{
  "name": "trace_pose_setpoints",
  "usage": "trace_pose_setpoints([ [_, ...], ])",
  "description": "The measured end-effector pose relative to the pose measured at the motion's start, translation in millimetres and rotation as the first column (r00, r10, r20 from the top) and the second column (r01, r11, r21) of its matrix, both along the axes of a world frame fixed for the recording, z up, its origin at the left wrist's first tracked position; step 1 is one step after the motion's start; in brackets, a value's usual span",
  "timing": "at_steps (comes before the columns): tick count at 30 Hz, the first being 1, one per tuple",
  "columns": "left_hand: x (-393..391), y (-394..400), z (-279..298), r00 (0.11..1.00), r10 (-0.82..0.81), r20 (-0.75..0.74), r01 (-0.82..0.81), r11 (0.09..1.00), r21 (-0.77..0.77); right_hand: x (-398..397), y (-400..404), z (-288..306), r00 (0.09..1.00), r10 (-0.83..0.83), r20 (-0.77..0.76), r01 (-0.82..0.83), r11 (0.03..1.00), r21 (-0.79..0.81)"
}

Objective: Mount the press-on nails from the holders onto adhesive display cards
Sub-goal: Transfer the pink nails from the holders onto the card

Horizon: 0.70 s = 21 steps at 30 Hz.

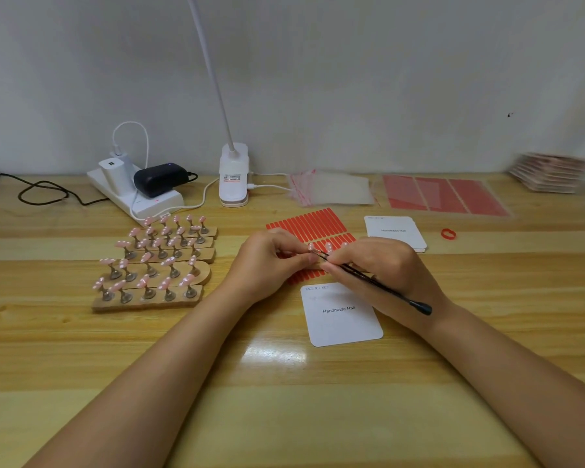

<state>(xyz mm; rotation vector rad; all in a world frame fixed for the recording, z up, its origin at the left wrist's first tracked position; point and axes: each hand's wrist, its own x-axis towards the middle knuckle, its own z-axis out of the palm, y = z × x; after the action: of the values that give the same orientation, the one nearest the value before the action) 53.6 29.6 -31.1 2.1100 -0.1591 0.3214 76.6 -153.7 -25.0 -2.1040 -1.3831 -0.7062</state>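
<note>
Several wooden nail holders (pixel 156 265) with pink press-on nails on metal stands lie left of centre. My left hand (pixel 271 261) pinches something small at its fingertips, next to a holder strip bearing pink nails (pixel 328 246). My right hand (pixel 375 268) grips black tweezers (pixel 372 282), whose tips meet my left fingertips. Both hands hover over a sheet of red adhesive strips (pixel 311 224). A white display card reading "Handmade Nail" (pixel 343 315) lies just below the hands. A small stack of the same cards (pixel 394 231) sits further right.
A white clip lamp (pixel 233 177) stands at the back centre, with a power strip, chargers and cables (pixel 135 187) to its left. Clear bags (pixel 331 189), red adhesive sheets (pixel 443 195) and a stack of packets (pixel 547 173) line the back right. A red ring (pixel 448 234) lies nearby.
</note>
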Motion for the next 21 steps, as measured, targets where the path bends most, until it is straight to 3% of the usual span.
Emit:
trace_pose_setpoints([
  [9, 0.1, -1.6, -1.8, 1.0, 0.024, 0.002, -0.024, 1.0, 0.02, -3.1, 9.0, 0.2, 0.972, -0.034, -0.234, 0.084, 0.975, 0.207],
  [13, 0.7, -1.3, 0.1, 1.0, 0.028, -0.003, -0.027, 0.999, 0.037, -1.4, 8.5, 1.4, 0.893, -0.054, -0.447, 0.198, 0.939, 0.281],
  [21, -0.1, -2.1, 0.5, 0.998, 0.057, -0.005, -0.057, 0.996, 0.066, -1.7, 9.5, 2.9, 0.787, -0.022, -0.616, 0.295, 0.891, 0.345],
])
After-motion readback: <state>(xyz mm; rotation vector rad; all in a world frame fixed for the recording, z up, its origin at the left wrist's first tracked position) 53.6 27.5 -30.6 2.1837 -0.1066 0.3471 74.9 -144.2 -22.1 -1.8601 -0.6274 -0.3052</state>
